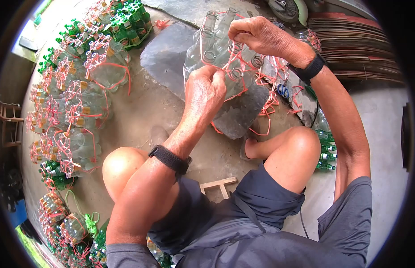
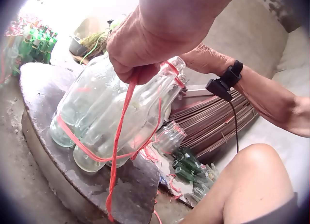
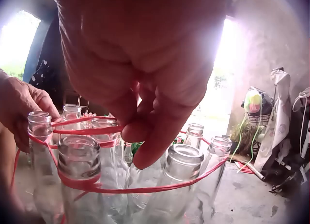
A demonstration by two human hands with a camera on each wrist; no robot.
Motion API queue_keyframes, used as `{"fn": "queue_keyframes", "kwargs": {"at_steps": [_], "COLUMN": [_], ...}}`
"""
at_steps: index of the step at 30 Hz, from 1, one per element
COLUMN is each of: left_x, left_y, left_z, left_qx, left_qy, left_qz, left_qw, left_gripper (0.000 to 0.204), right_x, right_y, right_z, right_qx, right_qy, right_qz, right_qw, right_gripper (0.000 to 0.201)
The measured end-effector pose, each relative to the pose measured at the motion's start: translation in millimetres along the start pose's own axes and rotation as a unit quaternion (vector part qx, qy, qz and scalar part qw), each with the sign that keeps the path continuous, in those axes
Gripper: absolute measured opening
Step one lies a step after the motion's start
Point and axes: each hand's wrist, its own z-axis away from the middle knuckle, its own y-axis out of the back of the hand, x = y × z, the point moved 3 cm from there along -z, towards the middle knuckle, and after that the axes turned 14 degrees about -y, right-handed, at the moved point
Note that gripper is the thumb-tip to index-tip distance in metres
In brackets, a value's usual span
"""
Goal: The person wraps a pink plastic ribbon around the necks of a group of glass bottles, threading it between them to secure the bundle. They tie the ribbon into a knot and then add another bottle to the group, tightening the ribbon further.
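A bundle of clear glass bottles [image 1: 207, 40] stands on a dark slab [image 1: 165, 53], bound with red plastic string [image 3: 140, 189] around the necks and lower down around the bodies. My left hand [image 1: 206, 87] pinches the string at the near side of the necks, and a loose tail [image 2: 116, 161] hangs from its fingers in the left wrist view. Above the bottle mouths, my right hand [image 1: 272, 39] pinches a strand with thumb and finger. In the right wrist view that strand [image 3: 89, 131] runs from the right fingertips toward the left hand.
Many tied clear bundles [image 1: 78, 111] line the floor at left, with green bottles [image 1: 129, 27] at the back. Blue-handled scissors [image 1: 283, 91] and string scraps [image 1: 270, 105] lie right of the slab. Stacked flat sheets [image 1: 350, 47] and more green bottles [image 1: 325, 154] are at right.
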Motion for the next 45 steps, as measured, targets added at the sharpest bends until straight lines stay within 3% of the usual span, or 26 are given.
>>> {"fn": "queue_keyframes", "kwargs": {"at_steps": [7, 9, 10, 12, 28, 30, 31, 33, 37, 39, 41, 45], "left_x": [-2, -4, -4, -4, 6, 8, 9, 9, 6, 7, 7, 9], "left_y": [-2, -2, -2, -2, 27, 29, 28, 27, 26, 29, 31, 36], "left_z": [1, 0, 0, 1, 8, 9, 9, 10, 8, 6, 5, 6], "left_qx": [0.014, 0.009, 0.009, 0.004, -0.010, -0.016, -0.016, -0.007, -0.006, -0.013, -0.022, -0.029], "left_qy": [0.001, -0.002, -0.003, 0.013, 0.051, 0.060, 0.060, 0.049, 0.038, 0.005, -0.001, 0.012], "left_qz": [0.024, 0.019, 0.019, 0.024, 0.060, 0.049, 0.050, 0.059, 0.050, 0.022, 0.024, 0.034], "left_qw": [1.000, 1.000, 1.000, 1.000, 0.997, 0.997, 0.997, 0.997, 0.998, 1.000, 0.999, 0.999], "left_gripper": [0.028, 0.027, 0.027, 0.026, 0.021, 0.021, 0.021, 0.022, 0.024, 0.025, 0.026, 0.025], "right_x": [5, 8, 8, -2, 13, 4, 1, -20, -68, -76, -73, -71], "right_y": [-9, -13, -11, -6, -15, -14, -16, -9, -21, -32, -51, -61], "right_z": [-5, -5, -3, 0, 4, 14, 19, 35, 68, 73, 75, 74], "right_qx": [-0.032, -0.059, -0.059, -0.106, -0.101, 0.007, 0.007, 0.222, 0.171, 0.150, 0.180, 0.192], "right_qy": [-0.044, -0.133, -0.134, -0.222, -0.166, -0.100, -0.101, -0.031, -0.172, -0.164, -0.125, -0.126], "right_qz": [-0.026, -0.035, -0.034, -0.106, -0.110, -0.058, -0.057, 0.063, -0.012, -0.029, 0.027, 0.031], "right_qw": [0.998, 0.989, 0.989, 0.964, 0.975, 0.993, 0.993, 0.973, 0.970, 0.975, 0.975, 0.973], "right_gripper": [0.009, 0.012, 0.012, 0.018, 0.025, 0.021, 0.021, 0.017, 0.021, 0.027, 0.031, 0.033]}}
